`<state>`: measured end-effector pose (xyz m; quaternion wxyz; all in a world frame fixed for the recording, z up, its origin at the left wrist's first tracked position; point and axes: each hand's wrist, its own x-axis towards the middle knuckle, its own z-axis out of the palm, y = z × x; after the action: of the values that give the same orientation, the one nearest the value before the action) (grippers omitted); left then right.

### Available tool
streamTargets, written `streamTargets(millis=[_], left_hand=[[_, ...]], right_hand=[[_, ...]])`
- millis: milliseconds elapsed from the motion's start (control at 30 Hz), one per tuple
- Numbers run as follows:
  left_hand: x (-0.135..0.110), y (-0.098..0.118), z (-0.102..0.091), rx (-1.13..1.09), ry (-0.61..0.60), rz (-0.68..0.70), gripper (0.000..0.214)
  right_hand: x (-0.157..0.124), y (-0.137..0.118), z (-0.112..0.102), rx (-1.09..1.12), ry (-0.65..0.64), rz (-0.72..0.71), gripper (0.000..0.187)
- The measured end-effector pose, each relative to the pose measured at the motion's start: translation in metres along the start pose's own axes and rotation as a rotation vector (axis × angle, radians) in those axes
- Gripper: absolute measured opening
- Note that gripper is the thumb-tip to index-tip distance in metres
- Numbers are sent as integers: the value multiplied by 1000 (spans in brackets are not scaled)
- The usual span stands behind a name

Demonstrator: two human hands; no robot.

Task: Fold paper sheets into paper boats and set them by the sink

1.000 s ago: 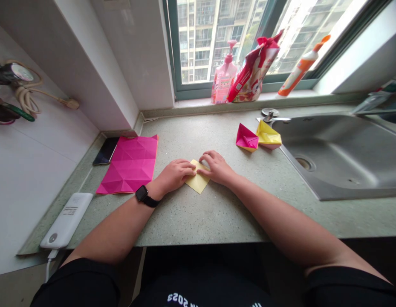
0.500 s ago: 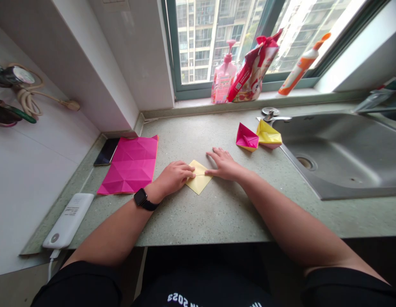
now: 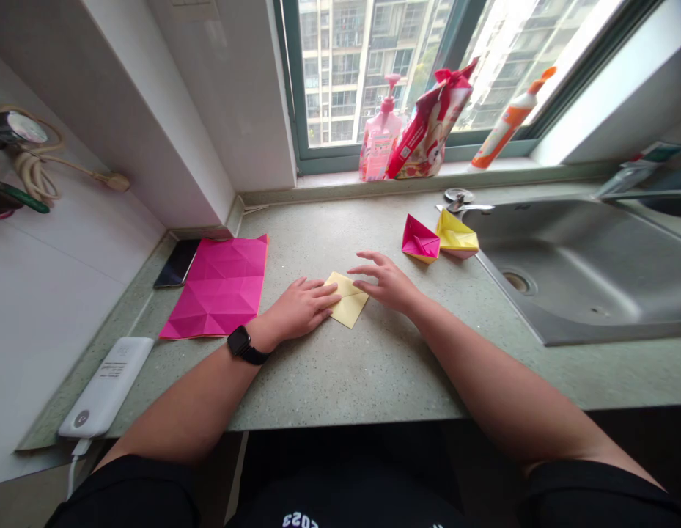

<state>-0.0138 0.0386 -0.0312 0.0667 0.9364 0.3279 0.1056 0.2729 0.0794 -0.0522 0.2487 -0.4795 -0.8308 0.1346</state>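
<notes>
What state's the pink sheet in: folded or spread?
Spread: the pink sheet lies flat on the counter, crease lines showing, no flaps raised.

Yellow origami sheet [image 3: 348, 299]; magenta sheet [image 3: 213, 287] (creased into triangle pattern); speckled grey-green countertop [image 3: 367, 374].

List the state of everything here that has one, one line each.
Left hand: flat, fingertips on the yellow paper
Right hand: raised, fingers spread beside the paper
Yellow paper: folded, lying flat
Pink paper sheet: unfolded, creased, flat
Pink origami piece: folded
Yellow-and-pink origami piece: folded
Phone: lying flat, dark
</notes>
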Motion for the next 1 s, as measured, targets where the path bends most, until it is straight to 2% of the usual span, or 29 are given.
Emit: streamTargets(millis=[167, 433, 667, 800, 900, 1000], left_hand=[[1, 0, 2, 38, -8, -27, 37], [-3, 3, -8, 38, 41, -157, 26], [-14, 4, -23, 99, -55, -283, 23], [-18, 7, -27, 147, -63, -294, 22], [-16, 7, -29, 153, -2, -317, 27], [-8, 7, -25, 103, 150, -277, 26]], right_hand=[[-2, -16, 16, -80, -61, -20, 19], [-2, -17, 19, -120, -84, 34, 20], [-4, -17, 19, -127, -106, 38, 23], [-4, -16, 18, -122, -119, 44, 24], [-3, -16, 19, -103, -117, 48, 23], [0, -16, 19, -70, -97, 39, 19]])
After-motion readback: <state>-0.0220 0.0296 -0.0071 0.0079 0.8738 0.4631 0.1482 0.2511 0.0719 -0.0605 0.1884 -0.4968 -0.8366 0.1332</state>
